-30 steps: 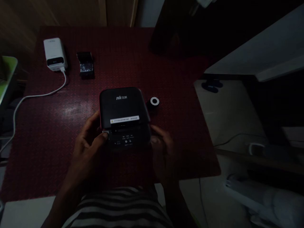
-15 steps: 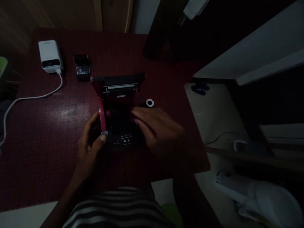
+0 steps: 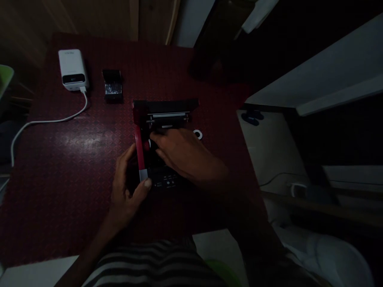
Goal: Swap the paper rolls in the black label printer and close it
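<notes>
A red and black printer, apparently a label printer, stands on the table with its lid raised. My left hand grips its left side, thumb on the grey front corner and fingers round the outer wall. My right hand reaches over the printer into its open bay. Its index finger and thumb are curled beside a red hub, where a thin white curved edge shows between them. What they hold is dark and mostly hidden. A roll with a white ring end lies just right of the printer.
A white power bank with a white cable lies at the back left of the red table. Right of it sits a small dark roll with a shiny film. Dark slippers are on the floor.
My right hand has moved left and deeper into the bay, from the right side to near the red hub. My left hand keeps its grip. The whole view has shifted slightly.
</notes>
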Tool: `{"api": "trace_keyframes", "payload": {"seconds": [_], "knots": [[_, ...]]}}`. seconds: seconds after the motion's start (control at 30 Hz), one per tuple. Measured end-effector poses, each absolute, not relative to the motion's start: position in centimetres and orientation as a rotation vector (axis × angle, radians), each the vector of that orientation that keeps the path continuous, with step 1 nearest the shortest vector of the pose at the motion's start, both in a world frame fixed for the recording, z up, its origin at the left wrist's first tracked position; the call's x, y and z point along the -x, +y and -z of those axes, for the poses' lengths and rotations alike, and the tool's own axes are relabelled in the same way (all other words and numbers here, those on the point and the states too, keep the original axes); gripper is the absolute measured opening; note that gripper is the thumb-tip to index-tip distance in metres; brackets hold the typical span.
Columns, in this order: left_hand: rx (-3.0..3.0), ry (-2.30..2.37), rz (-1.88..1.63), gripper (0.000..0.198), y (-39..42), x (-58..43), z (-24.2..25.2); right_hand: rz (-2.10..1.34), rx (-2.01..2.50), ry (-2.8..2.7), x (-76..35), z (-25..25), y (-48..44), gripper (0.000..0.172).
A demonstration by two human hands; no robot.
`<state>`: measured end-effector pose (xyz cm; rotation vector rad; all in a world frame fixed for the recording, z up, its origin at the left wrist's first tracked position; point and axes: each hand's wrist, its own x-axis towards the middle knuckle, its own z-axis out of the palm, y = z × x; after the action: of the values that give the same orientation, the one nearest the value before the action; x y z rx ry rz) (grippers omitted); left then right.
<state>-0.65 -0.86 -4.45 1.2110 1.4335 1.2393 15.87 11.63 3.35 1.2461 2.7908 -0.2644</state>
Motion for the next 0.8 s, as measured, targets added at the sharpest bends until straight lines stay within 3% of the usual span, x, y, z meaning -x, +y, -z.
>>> {"api": "trace_keyframes", "payload": {"seconds": [0.27, 0.53, 0.67, 0.8], "knots": [[-1.17, 1.444, -1.228, 0.074, -1.0, 0.5, 4.3, 0.171, -1.609, 3.145, -19.9, -4.9, 6.5, 0.023], [-1.22, 1.435, -1.239, 0.072, -1.1, 1.2, 5.0, 1.079, -2.689, 2.799, -30.6, -0.3, 1.1, 0.032], [-1.258, 1.462, -1.257, 0.078, -0.9, 1.3, 5.4, 1.511, -2.692, 2.406, -30.5, 3.8, 0.1, 0.032], [-1.241, 1.458, -1.281, 0.074, -0.8, 1.1, 5.4, 1.763, -2.558, 2.439, -27.9, 6.5, 0.8, 0.031]]}}
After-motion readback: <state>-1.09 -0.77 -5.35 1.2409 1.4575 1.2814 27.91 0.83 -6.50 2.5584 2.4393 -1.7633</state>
